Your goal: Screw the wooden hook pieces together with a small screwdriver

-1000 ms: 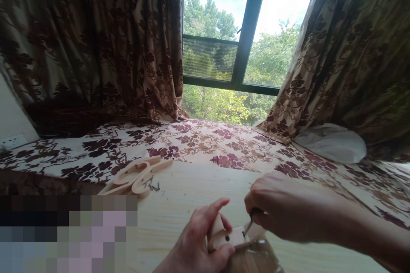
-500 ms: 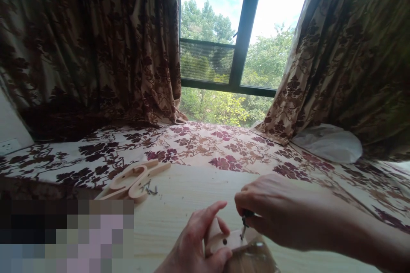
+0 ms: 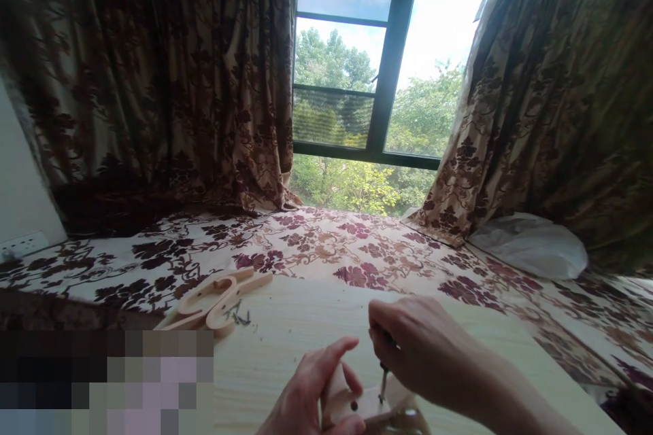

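Note:
My left hand [image 3: 300, 391] grips a small pale wooden piece [image 3: 367, 409] with a dark round hole, its thumb near the front and its index finger stretched out above. My right hand [image 3: 413, 343] is closed around a screwdriver [image 3: 384, 372], whose handle is mostly hidden by the fingers. Its shaft points down at the wooden piece, to the right of the hole, where a small dark screw seems to stand. Against the piece, at the bottom edge of the view, lies a shiny brown object [image 3: 408, 421], partly cut off.
Curved wooden pieces [image 3: 220, 319] lie at the table's far left, with several loose screws [image 3: 239, 315] beside them. The pale wooden tabletop [image 3: 300, 312] meets a ledge covered in floral cloth [image 3: 357, 245]. A white plastic bag [image 3: 530, 245] rests at the right, below the curtain.
The view has tilted up slightly, so the scene sits lower. My right hand has turned a little, and the screwdriver stands more upright. My left hand keeps its grip.

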`<state>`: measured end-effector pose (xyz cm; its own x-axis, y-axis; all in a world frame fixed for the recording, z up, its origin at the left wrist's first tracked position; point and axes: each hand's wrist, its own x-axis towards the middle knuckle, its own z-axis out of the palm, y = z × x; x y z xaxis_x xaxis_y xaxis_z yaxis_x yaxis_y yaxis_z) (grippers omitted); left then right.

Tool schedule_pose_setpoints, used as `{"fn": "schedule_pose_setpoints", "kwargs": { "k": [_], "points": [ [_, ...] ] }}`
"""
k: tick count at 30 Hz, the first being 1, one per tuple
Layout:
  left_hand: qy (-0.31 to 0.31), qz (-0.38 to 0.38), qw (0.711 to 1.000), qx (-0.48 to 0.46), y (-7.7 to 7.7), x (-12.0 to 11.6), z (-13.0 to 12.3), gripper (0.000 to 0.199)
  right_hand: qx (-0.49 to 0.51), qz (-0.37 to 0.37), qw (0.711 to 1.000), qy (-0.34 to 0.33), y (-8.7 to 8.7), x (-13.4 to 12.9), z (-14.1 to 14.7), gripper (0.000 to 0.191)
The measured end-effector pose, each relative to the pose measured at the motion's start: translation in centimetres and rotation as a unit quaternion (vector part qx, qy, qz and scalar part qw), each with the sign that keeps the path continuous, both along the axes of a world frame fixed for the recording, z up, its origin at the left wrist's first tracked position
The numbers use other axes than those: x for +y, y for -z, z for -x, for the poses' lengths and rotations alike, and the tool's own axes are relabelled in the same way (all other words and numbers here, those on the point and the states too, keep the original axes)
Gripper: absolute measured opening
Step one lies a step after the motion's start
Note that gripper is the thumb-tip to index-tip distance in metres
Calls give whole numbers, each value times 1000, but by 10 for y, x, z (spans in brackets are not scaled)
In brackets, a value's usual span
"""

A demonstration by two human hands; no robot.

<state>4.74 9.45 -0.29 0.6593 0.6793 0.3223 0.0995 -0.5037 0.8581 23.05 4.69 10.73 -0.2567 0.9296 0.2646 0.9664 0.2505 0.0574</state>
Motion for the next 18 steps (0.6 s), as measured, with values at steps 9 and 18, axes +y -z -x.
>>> {"fn": "schedule_pose_setpoints", "kwargs": {
  "k": [9, 18],
  "points": [
    [-2, -15, 1000, -23, 4, -1, 0, 63, 81, -95, 992, 11, 30, 5, -3, 22],
    [13, -31, 999, -18, 4, 1, 0, 67, 106, -121, 987, -1, 32, 2, -7, 19]
  ]
}}
